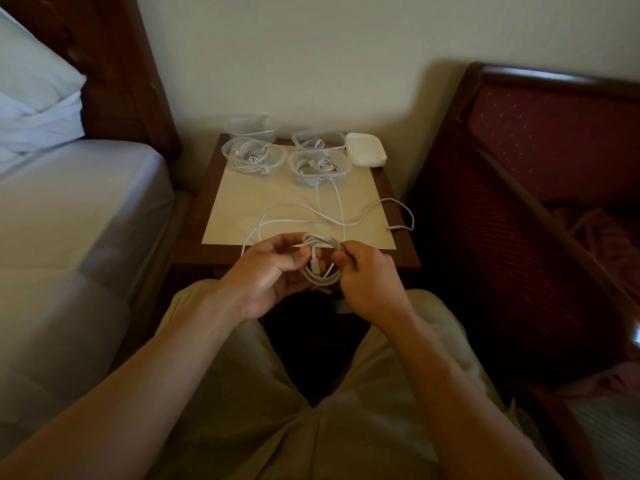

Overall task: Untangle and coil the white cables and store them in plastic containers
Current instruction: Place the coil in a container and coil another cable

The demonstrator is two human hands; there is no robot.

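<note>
I saw three tubs holding cables: left tub (254,156), middle tub (319,167), back tub (318,139) (fourth looked empty). Left hand (268,271) and right hand (365,275) both pinched the white coil (320,258) above the nightstand's (401,252) front edge.

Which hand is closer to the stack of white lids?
Right. The right hand sits below the stack of white lids, slightly to its left; the left hand is farther left.

Head-worn view, downward onto nightstand (194,233), close
</note>
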